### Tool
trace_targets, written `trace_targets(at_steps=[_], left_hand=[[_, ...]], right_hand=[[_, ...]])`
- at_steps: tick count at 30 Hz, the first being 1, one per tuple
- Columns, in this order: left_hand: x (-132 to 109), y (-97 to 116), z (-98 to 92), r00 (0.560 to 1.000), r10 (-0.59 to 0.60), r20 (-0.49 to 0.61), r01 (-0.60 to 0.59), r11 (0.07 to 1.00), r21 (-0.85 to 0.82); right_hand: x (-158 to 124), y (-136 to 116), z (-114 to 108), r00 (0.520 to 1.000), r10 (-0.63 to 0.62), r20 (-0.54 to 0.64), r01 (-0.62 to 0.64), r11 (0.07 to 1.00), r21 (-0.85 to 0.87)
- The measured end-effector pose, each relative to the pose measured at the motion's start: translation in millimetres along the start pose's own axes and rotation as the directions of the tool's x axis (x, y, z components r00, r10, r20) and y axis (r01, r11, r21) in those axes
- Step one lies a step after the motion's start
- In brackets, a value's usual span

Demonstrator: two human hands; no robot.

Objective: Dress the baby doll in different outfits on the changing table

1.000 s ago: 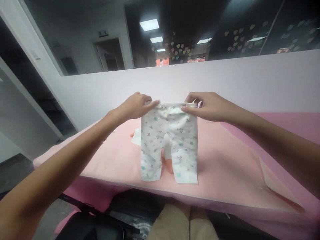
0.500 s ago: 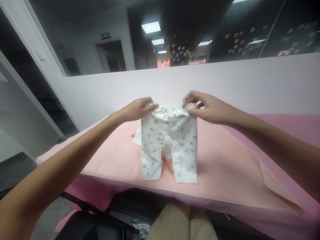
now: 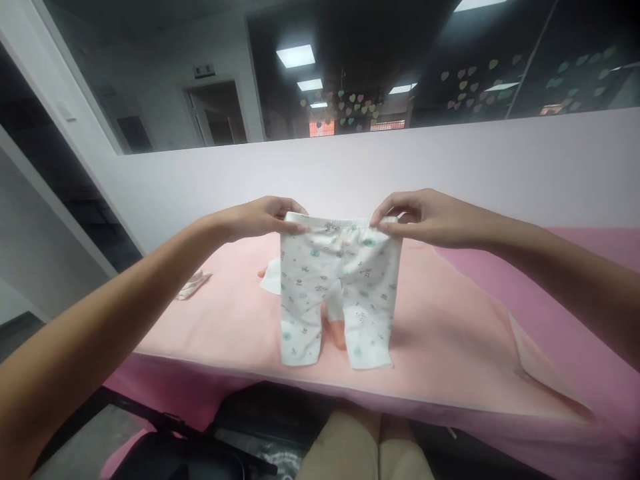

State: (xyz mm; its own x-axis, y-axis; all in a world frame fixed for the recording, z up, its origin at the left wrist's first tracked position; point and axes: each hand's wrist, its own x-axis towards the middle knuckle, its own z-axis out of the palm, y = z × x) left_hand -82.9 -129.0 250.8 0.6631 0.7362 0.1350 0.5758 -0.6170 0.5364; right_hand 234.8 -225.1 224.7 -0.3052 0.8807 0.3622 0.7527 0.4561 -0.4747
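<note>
While the left hand (image 3: 265, 218) pinches one side of the waistband (image 3: 345, 223), the right hand (image 3: 424, 217) pinches the other, holding small printed pants (image 3: 340, 257) spread between and below them. Behind the pants, something white and orange (image 3: 271, 277) lies mostly hidden on the pink-covered counter (image 3: 450, 347). Left of the left hand sits a rumpled cloth (image 3: 195, 285).

White pants (image 3: 345, 257) with scattered green-and-dark motifs, pale pink cloth (image 3: 450, 363)
</note>
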Motion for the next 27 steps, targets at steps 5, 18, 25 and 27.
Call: trace_targets(at_steps=[5, 18, 25, 27], left_hand=[[-3, -7, 5.4, 0.999, -0.029, 0.02, 0.028, 0.997, 0.078], [-7, -32, 64.2, 0.991, 0.094, -0.091, -0.113, 0.967, -0.226], [-12, -21, 83.4, 0.982, 0.133, -0.131, -0.17, 0.927, -0.334], [-14, -19, 85.8, 0.988, 0.084, -0.128, -0.126, 0.921, -0.37]], right_hand=[[-2, 19, 12, 0.994, -0.092, 0.057, 0.098, 0.989, -0.114], [-42, 37, 49, 0.98, -0.087, 0.179, 0.123, 0.972, -0.201], [-66, 31, 43, 0.974, -0.07, 0.215, 0.116, 0.971, -0.208], [-70, 28, 38, 0.952, -0.135, 0.275, 0.181, 0.972, -0.148]])
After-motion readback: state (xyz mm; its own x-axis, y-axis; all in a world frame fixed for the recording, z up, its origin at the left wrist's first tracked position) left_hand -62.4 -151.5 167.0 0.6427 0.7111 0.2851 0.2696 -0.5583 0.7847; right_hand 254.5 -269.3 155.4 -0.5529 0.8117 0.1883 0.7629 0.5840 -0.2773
